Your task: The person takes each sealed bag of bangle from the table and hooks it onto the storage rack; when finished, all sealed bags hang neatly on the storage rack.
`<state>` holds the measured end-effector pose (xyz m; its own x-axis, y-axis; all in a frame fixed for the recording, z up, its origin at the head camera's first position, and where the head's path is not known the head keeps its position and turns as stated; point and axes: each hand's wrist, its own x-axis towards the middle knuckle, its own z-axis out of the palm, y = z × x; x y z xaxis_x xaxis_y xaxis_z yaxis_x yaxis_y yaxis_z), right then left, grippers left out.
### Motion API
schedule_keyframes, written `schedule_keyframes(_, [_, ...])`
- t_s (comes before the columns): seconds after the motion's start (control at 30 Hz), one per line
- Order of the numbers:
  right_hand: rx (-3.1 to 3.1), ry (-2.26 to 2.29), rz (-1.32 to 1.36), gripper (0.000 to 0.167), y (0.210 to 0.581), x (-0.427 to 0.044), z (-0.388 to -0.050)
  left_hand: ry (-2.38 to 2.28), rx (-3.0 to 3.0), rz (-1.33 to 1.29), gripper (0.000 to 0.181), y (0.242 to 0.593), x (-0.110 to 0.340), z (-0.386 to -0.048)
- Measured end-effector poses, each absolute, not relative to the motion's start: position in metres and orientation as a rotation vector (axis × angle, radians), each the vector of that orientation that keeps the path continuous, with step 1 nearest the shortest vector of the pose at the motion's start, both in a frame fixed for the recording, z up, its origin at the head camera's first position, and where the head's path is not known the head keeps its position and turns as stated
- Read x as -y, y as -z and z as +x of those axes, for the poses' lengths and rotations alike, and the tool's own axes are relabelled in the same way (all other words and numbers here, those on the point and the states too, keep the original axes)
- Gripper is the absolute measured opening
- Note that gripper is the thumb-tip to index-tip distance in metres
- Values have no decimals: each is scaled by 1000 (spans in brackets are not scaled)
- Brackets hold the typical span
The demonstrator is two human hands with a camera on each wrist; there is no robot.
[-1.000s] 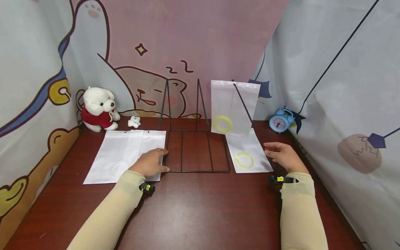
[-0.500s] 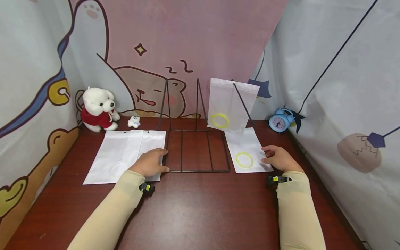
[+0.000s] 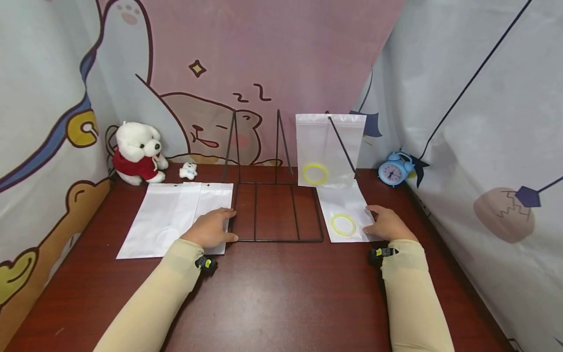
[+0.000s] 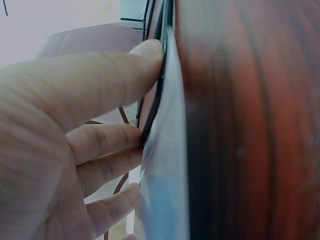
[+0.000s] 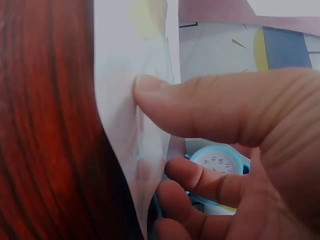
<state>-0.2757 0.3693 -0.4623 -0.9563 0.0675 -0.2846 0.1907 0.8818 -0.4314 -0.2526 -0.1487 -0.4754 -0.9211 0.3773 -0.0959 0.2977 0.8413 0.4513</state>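
My left hand point(image 3: 212, 228) touches the left side of a black wire rack point(image 3: 281, 240) with thumb and fingertips, above white bags point(image 3: 176, 208) lying flat. In the left wrist view, the hand's point(image 4: 152, 95) fingers meet the black wire. My right hand point(image 3: 390, 224) is at the right edge of a flat white bag point(image 3: 358, 210) with a yellow ring. The right wrist view shows the thumb of that hand point(image 5: 150, 125) on the bag point(image 5: 115, 75), with the other fingers bent beside its edge. Another white bag point(image 3: 316, 142) with a yellow ring hangs on the rack's right hook.
A white plush dog point(image 3: 138, 151) in red and a small white figure point(image 3: 188, 170) stand at the back left. The blue alarm clock point(image 3: 393, 168) stands at the back right. Two more upright hooks rise from the rack. Printed curtains surround the brown table point(image 3: 286, 298).
My right hand has moved left and slightly down, from beside the flat bag onto its right edge. The hanging bag has swung back and forth. My left hand has stayed in place.
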Motion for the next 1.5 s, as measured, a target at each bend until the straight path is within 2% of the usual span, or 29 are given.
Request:
schedule_keyframes(0.27, [-2761, 720, 216, 81, 462, -369, -277, -648, -2835, 523, 79, 475, 150, -253])
schedule_keyframes(0.63, [-2745, 843, 112, 53, 467, -373, -277, -657, -2837, 517, 77, 476, 149, -252])
schedule_keyframes(1.07, [-2673, 999, 136, 63, 464, -380, -276, -657, -2838, 518, 76, 473, 149, -251])
schedule_keyframes(1.33, [-2678, 1065, 227, 47, 467, -379, -278, -660, -2834, 501, 76, 473, 149, -251])
schedule_keyframes(1.5, [-2647, 1115, 271, 48, 466, -378, -279, -652, -2843, 499, 77, 474, 148, -251])
